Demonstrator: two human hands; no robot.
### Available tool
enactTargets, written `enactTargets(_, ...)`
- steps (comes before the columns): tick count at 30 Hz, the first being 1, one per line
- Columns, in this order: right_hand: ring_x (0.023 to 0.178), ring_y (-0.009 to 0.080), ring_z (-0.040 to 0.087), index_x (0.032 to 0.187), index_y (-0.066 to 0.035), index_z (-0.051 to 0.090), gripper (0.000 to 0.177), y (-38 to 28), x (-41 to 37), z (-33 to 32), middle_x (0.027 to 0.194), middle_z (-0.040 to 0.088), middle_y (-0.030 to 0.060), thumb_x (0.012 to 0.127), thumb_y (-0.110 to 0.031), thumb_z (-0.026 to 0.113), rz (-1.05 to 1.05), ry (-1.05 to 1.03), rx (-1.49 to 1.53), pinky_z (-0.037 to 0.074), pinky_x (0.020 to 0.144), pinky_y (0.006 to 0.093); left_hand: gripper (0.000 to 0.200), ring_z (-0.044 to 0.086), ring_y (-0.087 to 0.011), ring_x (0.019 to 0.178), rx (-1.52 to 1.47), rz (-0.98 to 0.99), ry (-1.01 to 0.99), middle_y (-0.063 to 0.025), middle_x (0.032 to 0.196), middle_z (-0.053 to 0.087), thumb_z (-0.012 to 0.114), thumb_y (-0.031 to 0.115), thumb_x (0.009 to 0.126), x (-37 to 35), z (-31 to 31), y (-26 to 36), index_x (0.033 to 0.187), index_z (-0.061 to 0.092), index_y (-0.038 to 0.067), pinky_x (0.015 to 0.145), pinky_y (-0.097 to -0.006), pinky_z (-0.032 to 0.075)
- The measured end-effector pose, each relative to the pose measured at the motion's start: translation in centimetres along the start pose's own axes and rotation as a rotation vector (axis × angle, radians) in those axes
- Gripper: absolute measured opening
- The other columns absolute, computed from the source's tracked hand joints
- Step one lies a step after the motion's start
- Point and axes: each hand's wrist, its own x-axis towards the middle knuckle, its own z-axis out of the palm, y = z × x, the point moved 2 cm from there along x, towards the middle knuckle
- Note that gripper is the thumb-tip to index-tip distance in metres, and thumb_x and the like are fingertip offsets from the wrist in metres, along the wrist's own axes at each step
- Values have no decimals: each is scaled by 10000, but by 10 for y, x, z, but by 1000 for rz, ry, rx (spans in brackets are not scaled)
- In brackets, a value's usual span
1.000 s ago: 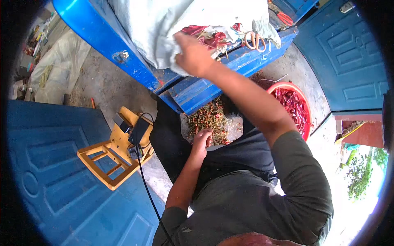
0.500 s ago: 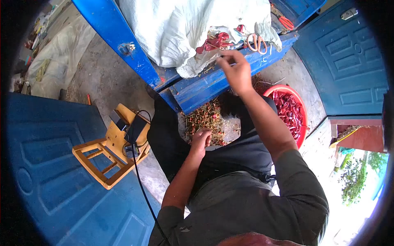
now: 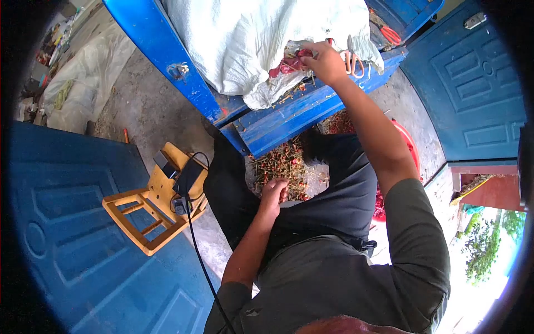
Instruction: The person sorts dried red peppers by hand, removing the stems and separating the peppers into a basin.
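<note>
My right hand (image 3: 327, 65) reaches to the mouth of a white woven sack (image 3: 239, 47), its thumb and fingers closed on a dried red chili (image 3: 304, 54). More dried red chilies (image 3: 286, 66) lie beside it at the sack's opening. Just right of that hand are scissors with pink handles (image 3: 357, 67), partly covered by the sack. Over my lap, my left hand (image 3: 273, 195) is curled closed; whatever it may hold is hidden. Below the blue wooden bench (image 3: 289, 125), a heap of chili stems and red bits (image 3: 281, 167) lies between my legs.
A red basin (image 3: 410, 146) with chilies stands to the right, mostly behind my right arm. Red-handled scissors (image 3: 390, 35) lie at the bench's far right. A wooden chair (image 3: 153, 214) carries a dark device, its cable (image 3: 196, 250) running toward me. Blue doors (image 3: 72, 222) flank both sides.
My right hand has moved up and right from the bench edge to the chilies and closed on one. My right arm now covers more of the basin. My left hand stays curled over my lap.
</note>
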Motion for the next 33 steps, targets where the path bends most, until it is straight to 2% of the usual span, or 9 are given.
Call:
enactTargets(3, 931, 313, 671, 1186, -141, 685, 379, 8, 5, 4, 1055, 678, 144, 823, -243, 722, 186, -80, 35, 530, 836, 394, 90, 493, -52, 539, -11, 1, 1, 37, 704, 550, 632, 146, 913, 2, -2, 0, 975, 633, 82, 457, -219, 389)
enactTargets(6, 894, 290, 675, 1177, -122, 690, 352, 22, -5, 10, 1039, 678, 150, 840, -218, 719, 312, 12, 266, 532, 816, 377, 81, 491, -78, 580, 3, -6, 1, 20, 754, 544, 621, 143, 923, 3, -5, -1, 966, 616, 74, 488, -254, 379)
enactTargets(13, 871, 288, 657, 1195, -132, 693, 341, 8, -12, 4, 1040, 671, 145, 864, -212, 684, 90, 9, 124, 528, 821, 371, 84, 489, -46, 539, 34, -14, 5, 44, 710, 549, 638, 146, 916, 3, -1, -1, 971, 635, 82, 451, -216, 377)
enactTargets(17, 902, 274, 663, 1158, -144, 718, 309, 22, -3, 18, 1048, 687, 142, 860, -216, 679, 242, -171, 92, 519, 842, 342, 89, 491, -50, 538, 0, -8, 20, 40, 716, 550, 637, 142, 912, 0, 0, 1, 971, 629, 76, 450, -220, 380)
enactTargets(19, 924, 207, 673, 1129, -132, 737, 262, 48, -2, 34, 1064, 721, 99, 892, -223, 673, 336, -61, 502, 511, 842, 299, 89, 492, -51, 538, -9, 2, 16, 39, 718, 549, 635, 142, 911, 1, -2, 0, 969, 627, 74, 450, -222, 381)
enactTargets(23, 934, 95, 641, 1148, -46, 719, 263, 13, -28, -24, 1064, 719, 29, 968, -220, 639, 415, 58, 716, 509, 805, 258, 91, 495, -57, 533, -22, 1, -7, 32, 719, 555, 632, 141, 906, 3, -4, -4, 964, 626, 71, 447, -221, 383)
enactTargets(29, 968, 136, 643, 1149, -42, 715, 269, 54, -163, -115, 1054, 716, 45, 965, -226, 646, 612, 182, 621, 506, 837, 271, 95, 493, -62, 523, 18, -6, 1, 28, 696, 554, 628, 145, 907, 3, 6, 0, 958, 630, 66, 444, -219, 378)
enactTargets(32, 931, 140, 660, 1163, -38, 699, 311, 121, -270, -159, 1048, 724, 96, 963, -261, 617, 779, 80, -14, 497, 869, 293, 98, 485, -70, 518, 43, -47, 32, 25, 664, 542, 626, 144, 905, 2, 12, 3, 954, 631, 60, 448, -231, 367)
enactTargets(33, 971, 196, 686, 1184, -42, 688, 340, 146, -308, -169, 1082, 722, 126, 955, -279, 607, 867, 128, 82, 504, 884, 328, 112, 496, -78, 557, 83, -56, -6, 19, 708, 547, 622, 141, 913, 3, 9, 1, 993, 623, 63, 477, -244, 387)
